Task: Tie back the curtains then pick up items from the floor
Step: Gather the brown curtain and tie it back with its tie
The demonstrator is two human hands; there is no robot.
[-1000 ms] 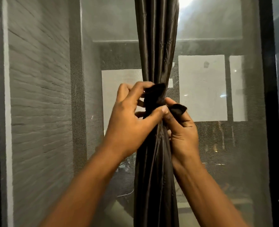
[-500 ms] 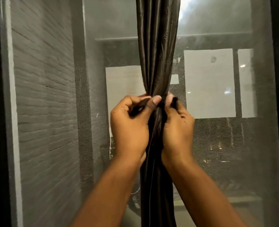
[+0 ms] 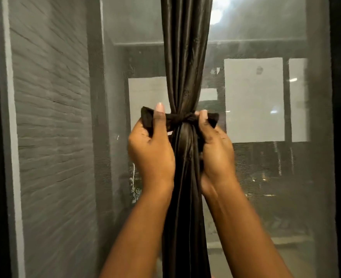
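While the gathered curtain (image 3: pixel 185 57) hangs dead centre against the mesh window (image 3: pixel 265 177), the step in hand looks like cinching the dark tie-back (image 3: pixel 178 119) knotted round it. At the knot's nine o'clock the left hand (image 3: pixel 151 149) pinches one tail between thumb and curled fingers; at three o'clock the right hand (image 3: pixel 215 151) grips the other tail. Motion blur makes it hard to say whether the knot is single or double. Next, I judge, a firm outward pull or second knot, then release. No floor items show.
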